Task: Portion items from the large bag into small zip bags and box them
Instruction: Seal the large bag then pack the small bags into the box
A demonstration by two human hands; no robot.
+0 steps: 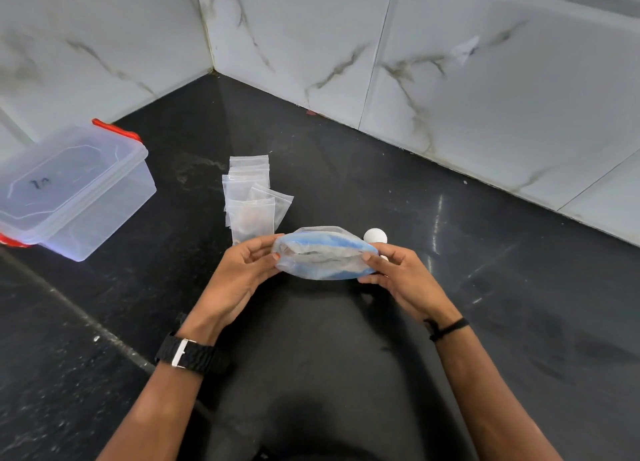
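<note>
You have the large bag [323,252] up between your two hands, just above the near middle of the black counter [450,252]. It lies sideways, its mouth turned toward you and slightly parted, with blue showing through the cloudy plastic (what is inside cannot be made out).

Your left hand [239,273] takes the bag's left end: the thumb lies along the top edge and the fingers curl in under it, so the end is pinched between them. Your right hand [398,273] takes the right end the same way, thumb tip pressed on the bag at its mouth and the other fingers curled beneath. Both hands are closed only as far as the thin plastic needs, palms facing each other.

Just beyond your left thumb, toward the far side, lies the loose pile of small zip bags [251,194], flat on the counter and overlapping one another; the nearest one has something brownish in it. A small white ball [375,235] sits on the counter just behind the bag's right end, close to your right fingers.

Well off to the left stands the clear plastic box [74,190] with red clips, its lid on, near the marble-patterned wall [450,79].
</note>
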